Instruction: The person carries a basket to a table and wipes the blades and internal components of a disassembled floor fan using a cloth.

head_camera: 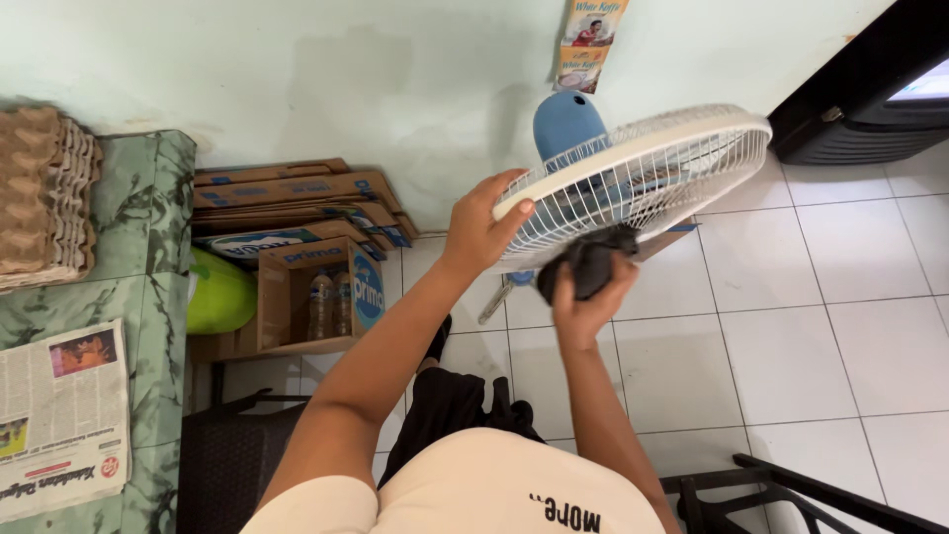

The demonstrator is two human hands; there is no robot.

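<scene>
A fan with a white wire grille (664, 168) and a blue motor housing (565, 124) stands in front of me, tilted with its face toward the right. My left hand (481, 225) grips the near rim of the grille, thumb on top. My right hand (590, 289) presses a dark bunched cloth (591, 259) against the lower part of the grille front.
A green marbled counter (158, 287) at left carries stacked egg trays (42, 193) and a newspaper (59, 415). Flattened cardboard and an open box with bottles (321, 297) lean on the wall. A dark appliance (870, 99) stands far right; black chair frames (771, 489) sit near my legs.
</scene>
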